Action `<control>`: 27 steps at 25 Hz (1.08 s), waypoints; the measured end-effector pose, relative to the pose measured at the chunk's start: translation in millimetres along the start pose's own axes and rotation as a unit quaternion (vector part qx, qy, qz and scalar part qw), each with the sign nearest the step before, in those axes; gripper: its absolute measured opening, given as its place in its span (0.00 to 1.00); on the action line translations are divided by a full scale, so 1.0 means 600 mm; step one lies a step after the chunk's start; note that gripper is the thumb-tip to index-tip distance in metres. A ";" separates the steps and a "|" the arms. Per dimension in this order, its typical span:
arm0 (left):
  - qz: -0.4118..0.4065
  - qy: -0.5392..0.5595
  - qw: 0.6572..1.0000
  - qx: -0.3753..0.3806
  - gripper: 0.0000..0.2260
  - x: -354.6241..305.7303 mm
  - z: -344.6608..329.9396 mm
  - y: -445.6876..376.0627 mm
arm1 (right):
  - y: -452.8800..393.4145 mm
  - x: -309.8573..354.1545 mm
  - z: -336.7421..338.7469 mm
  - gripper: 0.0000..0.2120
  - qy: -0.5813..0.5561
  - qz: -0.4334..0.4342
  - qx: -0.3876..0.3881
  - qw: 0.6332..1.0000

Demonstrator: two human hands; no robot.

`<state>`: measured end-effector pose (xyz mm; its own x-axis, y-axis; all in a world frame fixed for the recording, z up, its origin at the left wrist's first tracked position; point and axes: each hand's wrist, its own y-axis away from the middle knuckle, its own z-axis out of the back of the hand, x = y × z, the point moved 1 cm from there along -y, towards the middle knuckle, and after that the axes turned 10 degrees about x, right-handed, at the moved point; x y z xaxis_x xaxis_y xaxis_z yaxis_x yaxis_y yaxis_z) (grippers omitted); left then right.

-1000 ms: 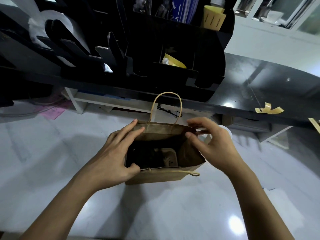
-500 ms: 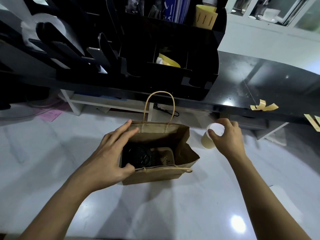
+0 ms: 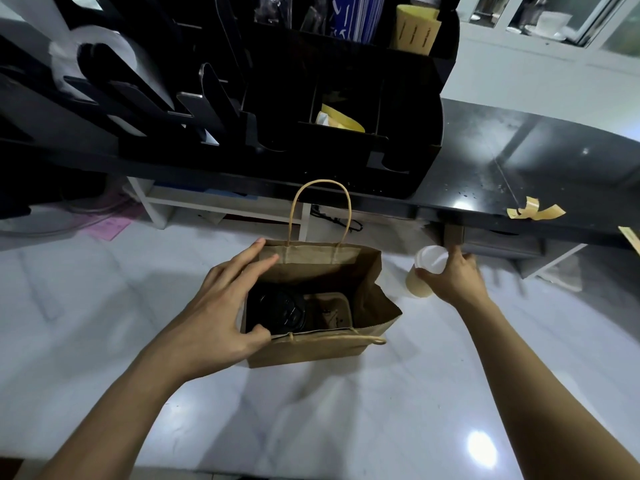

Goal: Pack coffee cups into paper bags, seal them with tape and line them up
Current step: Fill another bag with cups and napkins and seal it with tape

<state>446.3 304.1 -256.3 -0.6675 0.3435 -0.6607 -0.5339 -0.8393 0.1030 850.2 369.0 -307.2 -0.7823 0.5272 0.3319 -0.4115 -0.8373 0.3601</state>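
- Head view: a brown paper bag (image 3: 322,351) stands upright and open on the white desk (image 3: 311,420), its far handle (image 3: 320,209) standing up and its near handle (image 3: 341,338) flopped over the front edge.
- Inside the bag, a cup with a black lid (image 3: 278,311) sits in the left half of a cardboard cup carrier (image 3: 332,311); the right half of the carrier looks unfilled.
- The left hand (image 3: 221,313) spreads the bag's left side: fingers reach to the far rim, the thumb presses the near rim. It has kept this hold across all 3 frames.
- The right hand (image 3: 450,275) is closed around a beige coffee cup with a white lid (image 3: 424,271), just right of the bag and apart from it. The cup leans with its lid toward the bag; whether its base touches the desk cannot be told.
- 1 second ago the right hand was at the bag's right rim, helping to open it; half a second ago it had reached the cup; now the grip looks much the same, with the cup at nearly the same spot.
- Behind, a black organiser (image 3: 346,98) stands on a dark counter (image 3: 519,161), where crumpled tape strips (image 3: 535,212) lie at the right.
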 end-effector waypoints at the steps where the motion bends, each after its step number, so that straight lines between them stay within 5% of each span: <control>1: 0.000 0.000 1.000 0.000 0.41 0.000 0.000 -0.001 | 0.004 0.001 -0.002 0.43 -0.005 0.002 -0.006 1.000; 9: -0.008 -0.003 1.000 0.001 0.40 0.006 0.001 -0.004 | 0.089 0.037 0.016 0.42 -0.116 0.078 -0.066 0.988; 18: -0.017 -0.003 1.000 0.015 0.40 0.009 0.004 -0.007 | 0.229 0.114 0.102 0.33 -0.263 0.220 -0.195 0.919; 22: -0.019 -0.004 1.000 0.017 0.41 0.011 0.004 -0.007 | 0.264 0.130 0.122 0.29 -0.307 0.284 -0.127 0.899; 27: -0.030 -0.008 0.999 0.016 0.41 0.013 0.003 -0.007 | 0.290 0.157 0.096 0.30 -0.212 0.332 0.035 0.919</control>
<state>442.5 310.8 -260.7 -0.6425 0.3995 -0.6539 -0.5889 -0.8034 0.0878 731.9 281.7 -162.8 -0.5919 -0.0738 0.8026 0.1331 -0.9911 0.0069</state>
